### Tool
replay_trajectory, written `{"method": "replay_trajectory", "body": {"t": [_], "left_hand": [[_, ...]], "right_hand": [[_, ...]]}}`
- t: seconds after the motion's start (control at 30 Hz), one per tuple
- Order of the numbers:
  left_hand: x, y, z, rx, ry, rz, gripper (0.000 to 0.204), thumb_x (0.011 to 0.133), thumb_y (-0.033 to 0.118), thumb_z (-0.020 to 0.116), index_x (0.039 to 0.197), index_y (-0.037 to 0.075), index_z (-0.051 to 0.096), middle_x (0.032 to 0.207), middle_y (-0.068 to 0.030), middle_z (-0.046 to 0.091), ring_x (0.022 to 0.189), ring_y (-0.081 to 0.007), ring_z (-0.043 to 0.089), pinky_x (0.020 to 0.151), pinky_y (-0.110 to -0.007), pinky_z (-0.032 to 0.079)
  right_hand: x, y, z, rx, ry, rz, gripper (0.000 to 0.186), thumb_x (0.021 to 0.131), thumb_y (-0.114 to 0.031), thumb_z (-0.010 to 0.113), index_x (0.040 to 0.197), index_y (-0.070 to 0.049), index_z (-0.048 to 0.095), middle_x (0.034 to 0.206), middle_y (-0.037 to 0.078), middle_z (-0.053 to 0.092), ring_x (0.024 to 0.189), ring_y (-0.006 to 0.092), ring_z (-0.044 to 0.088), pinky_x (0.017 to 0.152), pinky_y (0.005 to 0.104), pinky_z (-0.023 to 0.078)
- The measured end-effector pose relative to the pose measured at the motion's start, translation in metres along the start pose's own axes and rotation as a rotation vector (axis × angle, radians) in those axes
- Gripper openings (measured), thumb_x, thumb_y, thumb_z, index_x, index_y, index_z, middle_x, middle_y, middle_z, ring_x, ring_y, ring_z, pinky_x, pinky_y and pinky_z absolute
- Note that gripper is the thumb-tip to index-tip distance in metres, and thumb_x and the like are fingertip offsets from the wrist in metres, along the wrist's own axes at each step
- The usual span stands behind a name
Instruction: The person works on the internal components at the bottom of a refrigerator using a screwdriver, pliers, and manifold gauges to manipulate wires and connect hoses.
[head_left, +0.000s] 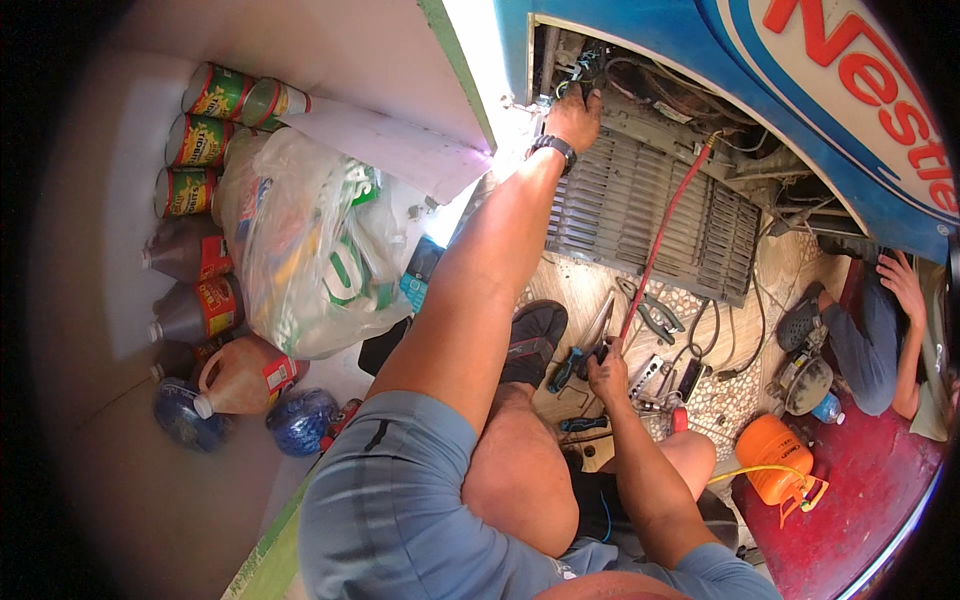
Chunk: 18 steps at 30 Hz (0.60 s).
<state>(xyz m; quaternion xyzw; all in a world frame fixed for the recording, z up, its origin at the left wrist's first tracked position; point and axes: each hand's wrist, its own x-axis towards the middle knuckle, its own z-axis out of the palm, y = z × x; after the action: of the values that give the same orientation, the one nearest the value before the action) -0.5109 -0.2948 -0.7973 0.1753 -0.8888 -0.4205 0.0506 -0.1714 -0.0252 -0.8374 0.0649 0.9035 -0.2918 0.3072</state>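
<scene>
My left hand, with a dark watch on its wrist, reaches into the open compartment of a blue appliance. Its fingers curl in among wires there; what they grip is hidden. Lower down, my right hand is closed around the lower end of a red hose. That hose runs up to a fitting inside the compartment. A grey slatted grille panel leans below the opening. Near my right hand lie a blue-handled screwdriver, pliers and a metal tool with holes.
An orange gas cylinder with a yellow hose stands at the right, beside a red surface. Another person's hand shows at the far right. Left are a plastic bag, cans and brown jugs.
</scene>
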Motion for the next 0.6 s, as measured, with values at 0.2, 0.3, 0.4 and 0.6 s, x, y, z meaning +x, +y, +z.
{"method": "replay_trajectory", "body": {"t": [0.2,0.3,0.4,0.6], "left_hand": [[0.000,0.001,0.007,0.000,-0.039,-0.025,0.052,0.098,0.041,0.037,0.118,-0.006,0.049,0.101,-0.0350,0.062,0.097,-0.0494,0.059,0.087,-0.054,0.047],[-0.002,-0.007,0.008,-0.004,-0.031,-0.010,0.051,0.098,0.042,0.037,0.116,-0.004,0.049,0.099,-0.0355,0.062,0.096,-0.0504,0.059,0.087,-0.054,0.047],[-0.003,-0.008,0.008,0.025,-0.004,-0.003,0.050,0.098,0.042,0.037,0.115,-0.004,0.050,0.098,-0.0354,0.062,0.095,-0.0507,0.059,0.086,-0.055,0.047],[0.002,-0.015,0.016,0.011,-0.033,-0.011,0.051,0.097,0.043,0.037,0.115,-0.003,0.052,0.096,-0.0338,0.063,0.093,-0.0500,0.061,0.084,-0.055,0.047]], "right_hand": [[0.003,0.009,0.007,0.012,0.061,-0.005,0.048,0.086,-0.014,0.058,0.126,-0.002,0.035,0.099,0.034,0.062,0.091,0.0510,0.060,0.081,0.0503,0.047],[0.000,0.002,0.004,0.010,0.046,0.013,0.047,0.086,-0.014,0.057,0.125,-0.001,0.035,0.098,0.034,0.062,0.091,0.0512,0.060,0.080,0.0507,0.047],[-0.001,-0.003,0.004,0.026,0.045,0.031,0.046,0.086,-0.014,0.056,0.125,-0.001,0.035,0.097,0.034,0.061,0.090,0.0516,0.059,0.080,0.0513,0.047],[0.003,0.003,0.008,0.067,0.078,0.023,0.047,0.084,-0.010,0.059,0.125,-0.001,0.038,0.104,0.034,0.059,0.096,0.0501,0.058,0.084,0.0518,0.047]]}}
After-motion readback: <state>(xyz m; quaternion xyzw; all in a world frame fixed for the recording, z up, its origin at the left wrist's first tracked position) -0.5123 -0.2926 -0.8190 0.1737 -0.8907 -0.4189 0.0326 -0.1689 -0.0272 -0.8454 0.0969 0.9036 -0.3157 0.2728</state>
